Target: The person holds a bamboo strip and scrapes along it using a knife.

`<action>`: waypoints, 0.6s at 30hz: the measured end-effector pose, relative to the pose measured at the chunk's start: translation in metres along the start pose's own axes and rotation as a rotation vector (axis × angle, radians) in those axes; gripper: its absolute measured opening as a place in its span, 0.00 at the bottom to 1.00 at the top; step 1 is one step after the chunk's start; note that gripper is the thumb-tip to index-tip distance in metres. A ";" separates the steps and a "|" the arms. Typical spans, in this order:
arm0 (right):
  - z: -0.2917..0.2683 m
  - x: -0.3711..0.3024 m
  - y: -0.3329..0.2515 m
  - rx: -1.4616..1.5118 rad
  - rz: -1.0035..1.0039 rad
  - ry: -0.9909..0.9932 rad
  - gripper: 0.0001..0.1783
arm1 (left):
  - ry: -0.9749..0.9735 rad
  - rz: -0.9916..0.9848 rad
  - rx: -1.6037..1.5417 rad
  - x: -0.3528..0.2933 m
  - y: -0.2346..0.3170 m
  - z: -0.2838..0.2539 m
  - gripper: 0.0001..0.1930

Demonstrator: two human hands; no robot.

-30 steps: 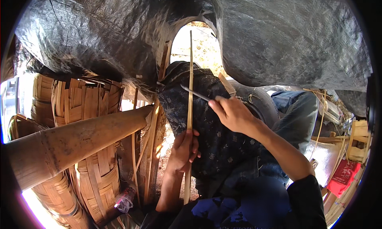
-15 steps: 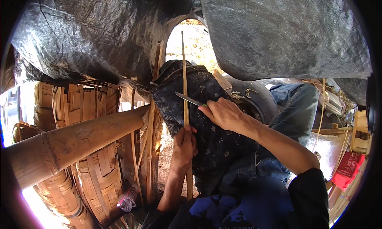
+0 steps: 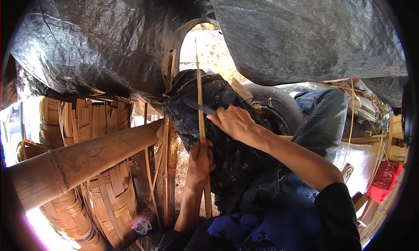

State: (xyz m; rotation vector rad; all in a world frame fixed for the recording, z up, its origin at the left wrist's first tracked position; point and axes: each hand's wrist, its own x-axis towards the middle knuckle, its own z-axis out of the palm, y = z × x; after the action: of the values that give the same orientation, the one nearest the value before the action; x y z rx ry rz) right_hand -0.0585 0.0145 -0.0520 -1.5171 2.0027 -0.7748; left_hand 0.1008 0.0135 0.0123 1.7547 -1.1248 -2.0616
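Head view: the left hand (image 3: 201,160) keeps a closed grip around a long pale strip (image 3: 202,128), thumb along its upper face, presumably to steady it against the lap; the right hand (image 3: 234,122) has its grip closed on the mostly hidden handle of a knife (image 3: 207,110), whose blade lies across the strip just beyond the left grip, apparently angled so that the edge meets the strip while the fingers stay clear. The strip runs lengthwise from beside the left forearm toward the bright opening, over a dark patterned cloth (image 3: 233,153) that probably shields the leg. Farther out, a thick bamboo pole (image 3: 87,156) and woven baskets (image 3: 111,192) stand to the left, a tyre (image 3: 283,112) to the right, and a dark sheet (image 3: 305,37) hangs above. Compared with one second earlier, the blade crosses nearer the left grip, and the strip's far end, then sharp, is blurred
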 end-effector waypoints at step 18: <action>-0.036 -0.016 0.006 0.019 -0.136 -0.117 0.23 | -0.229 -0.145 -0.250 0.013 0.016 -0.025 0.13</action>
State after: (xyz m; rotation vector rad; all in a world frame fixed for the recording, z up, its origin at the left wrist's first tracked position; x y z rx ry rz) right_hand -0.0837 0.0361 -0.0296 -1.6618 1.8183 -0.7382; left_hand 0.1151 -0.0151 0.0128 1.5518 -0.7677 -2.4189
